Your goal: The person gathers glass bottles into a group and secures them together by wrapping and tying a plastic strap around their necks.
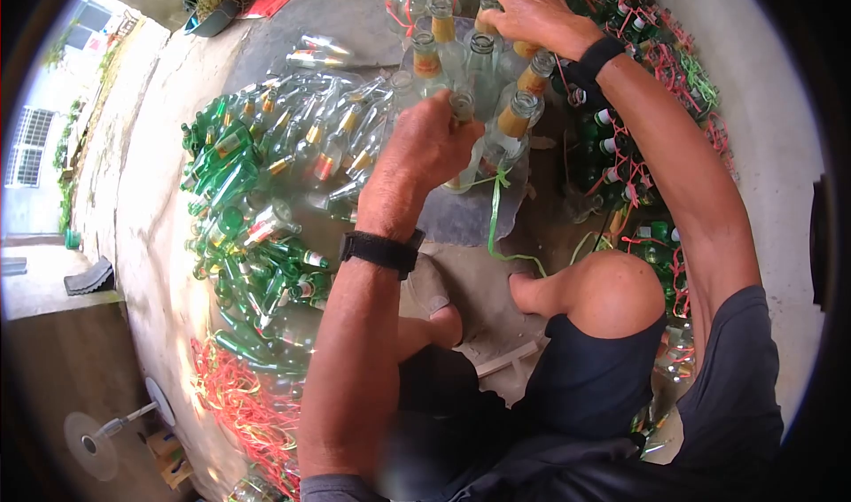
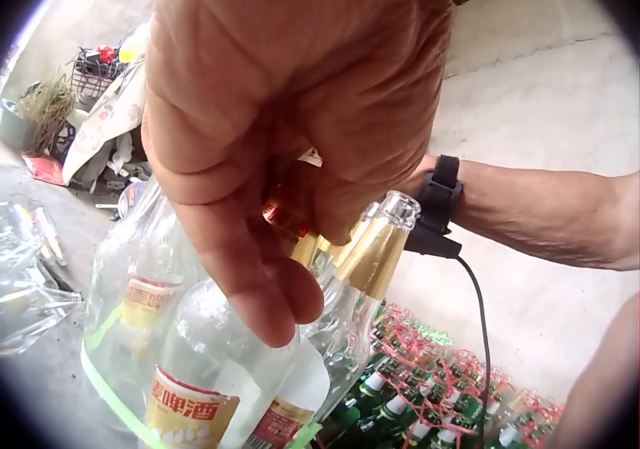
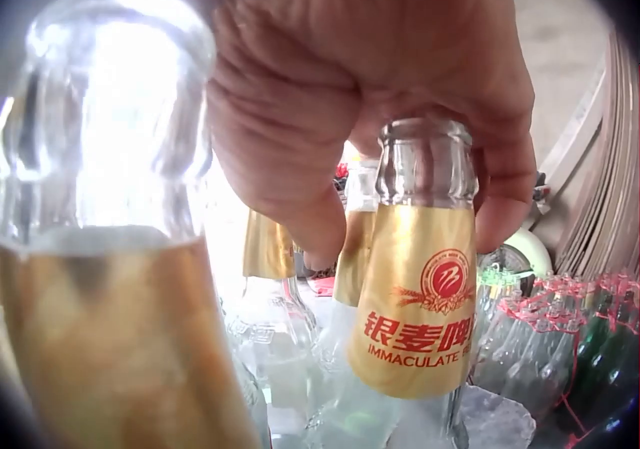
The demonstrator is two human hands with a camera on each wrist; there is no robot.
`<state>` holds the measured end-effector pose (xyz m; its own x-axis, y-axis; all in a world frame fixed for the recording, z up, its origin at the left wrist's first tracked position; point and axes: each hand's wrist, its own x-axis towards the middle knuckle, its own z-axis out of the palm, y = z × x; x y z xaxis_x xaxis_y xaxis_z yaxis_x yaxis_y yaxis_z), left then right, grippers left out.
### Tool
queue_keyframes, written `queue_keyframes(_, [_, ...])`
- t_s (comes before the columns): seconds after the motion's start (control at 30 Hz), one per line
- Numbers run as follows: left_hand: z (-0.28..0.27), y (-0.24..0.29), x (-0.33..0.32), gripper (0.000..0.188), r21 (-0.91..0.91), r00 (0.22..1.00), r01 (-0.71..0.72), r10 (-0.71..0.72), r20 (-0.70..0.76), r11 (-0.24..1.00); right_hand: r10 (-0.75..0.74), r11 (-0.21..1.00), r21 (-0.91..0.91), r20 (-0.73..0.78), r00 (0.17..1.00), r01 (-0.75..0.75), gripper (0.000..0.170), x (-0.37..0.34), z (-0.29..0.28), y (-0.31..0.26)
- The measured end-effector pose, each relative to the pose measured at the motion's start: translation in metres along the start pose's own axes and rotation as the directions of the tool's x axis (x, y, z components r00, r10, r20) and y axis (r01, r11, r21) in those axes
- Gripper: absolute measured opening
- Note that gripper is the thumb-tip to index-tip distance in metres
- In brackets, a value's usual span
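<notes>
Several clear beer bottles (image 1: pixel 483 63) with gold neck labels stand upright in a group on a dark slab (image 1: pixel 443 214). My left hand (image 1: pixel 434 139) grips a bottle neck at the group's near side; in the left wrist view its curled fingers hide most of that neck. At the far side, my right hand (image 1: pixel 536 15) reaches over the tops. Its fingers (image 3: pixel 505 209) curl down around the neck of a gold-labelled beer bottle (image 3: pixel 420 289) in the right wrist view. A light green plastic strap (image 1: pixel 498 201) runs round the near bottles, its loose tail dropping to the floor.
Loose clear bottles (image 1: pixel 310 130) and green bottles (image 1: pixel 230 165) lie heaped on the left. Below them is a tangle of red straps (image 1: pixel 244 404). Strapped green bottles (image 1: pixel 603 143) stand along the right wall. Bent legs with a bare knee (image 1: pixel 616 294) flank the near floor.
</notes>
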<state>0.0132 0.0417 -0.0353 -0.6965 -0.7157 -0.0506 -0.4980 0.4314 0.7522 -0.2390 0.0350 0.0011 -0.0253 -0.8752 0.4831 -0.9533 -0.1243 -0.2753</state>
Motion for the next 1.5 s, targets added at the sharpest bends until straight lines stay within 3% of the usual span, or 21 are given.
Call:
queue_keyframes(0.13, [-0.003, 0.006, -0.005, 0.037, -0.108, 0.999, 0.045, -0.046, -0.005, 0.993, -0.008, 0.992, -0.124, 0.081, 0.997, 0.018, 0.027, 0.015, -0.022, -0.011])
queue_keyframes(0.2, [-0.004, 0.007, -0.006, 0.038, -0.111, 0.999, 0.054, -0.053, 0.005, 0.992, 0.091, 0.995, -0.070, 0.328, 0.940, -0.072, 0.038, 0.012, -0.025, -0.024])
queue_keyframes(0.23, [-0.002, 0.004, -0.005, 0.038, -0.123, 1.000, 0.031, -0.032, -0.001, 0.992, -0.035, 0.990, -0.124, 0.242, 0.970, 0.067, 0.044, 0.005, -0.016, -0.022])
queue_keyframes(0.37, [0.001, -0.003, -0.004, 0.038, -0.136, 1.000, -0.006, 0.004, -0.015, 0.991, -0.004, 0.990, -0.129, 0.394, 0.919, 0.060, 0.042, 0.002, -0.017, -0.036])
queue_keyframes(0.4, [0.001, -0.002, -0.005, 0.038, -0.136, 1.000, -0.005, 0.003, -0.014, 0.991, -0.004, 0.990, -0.128, 0.395, 0.919, 0.060, 0.042, -0.002, -0.012, -0.032])
queue_keyframes(0.47, [0.000, 0.000, -0.005, 0.039, -0.103, 1.000, 0.014, -0.014, -0.003, 0.995, -0.247, 0.961, -0.067, 0.238, 0.939, 0.270, 0.040, -0.011, 0.004, -0.021])
queue_keyframes(0.6, [0.001, -0.002, -0.004, 0.039, -0.092, 1.000, 0.001, -0.003, -0.016, 0.996, -0.191, 0.974, -0.070, 0.258, 0.947, 0.216, 0.036, -0.013, 0.005, -0.033])
queue_keyframes(0.67, [0.001, -0.001, -0.005, 0.030, -0.012, 1.000, -0.018, 0.017, -0.014, 1.000, -0.073, 0.988, -0.090, 0.431, 0.899, 0.123, 0.033, -0.011, -0.008, -0.046])
queue_keyframes(0.77, [0.001, -0.002, -0.005, 0.030, 0.008, 1.000, -0.022, 0.022, -0.022, 1.000, -0.114, 0.987, -0.066, 0.355, 0.928, 0.147, 0.031, -0.016, -0.002, -0.047])
queue_keyframes(0.9, [0.003, -0.004, -0.005, 0.030, -0.021, 0.997, -0.062, 0.061, -0.042, 0.998, -0.125, 0.990, -0.005, 0.403, 0.907, 0.139, 0.032, -0.021, -0.005, -0.057])
queue_keyframes(1.07, [0.002, -0.004, -0.007, 0.029, 0.058, 0.993, -0.090, 0.094, -0.069, 0.994, -0.202, 0.978, 0.022, 0.313, 0.928, 0.206, 0.031, -0.024, 0.003, -0.055])
queue_keyframes(1.2, [0.005, -0.004, -0.005, 0.030, 0.037, 0.997, -0.053, 0.055, -0.060, 0.998, -0.176, 0.982, 0.008, 0.373, 0.911, 0.187, 0.031, -0.021, 0.001, -0.055])
queue_keyframes(1.37, [0.010, -0.004, -0.004, 0.042, 0.090, 0.943, -0.192, 0.209, -0.259, 0.977, -0.172, 0.985, 0.075, 0.409, 0.896, 0.155, 0.036, -0.020, -0.002, -0.050])
queue_keyframes(1.4, [0.010, -0.004, -0.003, 0.050, 0.060, 0.944, -0.192, 0.201, -0.263, 0.980, -0.156, 0.988, 0.071, 0.417, 0.895, 0.139, 0.036, -0.021, -0.001, -0.048])
queue_keyframes(1.47, [0.006, 0.007, -0.004, 0.057, 0.048, 0.971, -0.042, 0.052, -0.232, 0.998, -0.159, 0.987, 0.084, 0.419, 0.894, 0.136, 0.037, -0.023, 0.001, -0.048])
queue_keyframes(1.5, [0.004, 0.015, -0.009, 0.065, 0.099, 0.958, -0.069, 0.093, -0.270, 0.993, -0.139, 0.990, 0.067, 0.450, 0.882, 0.122, 0.039, -0.023, -0.002, -0.048])
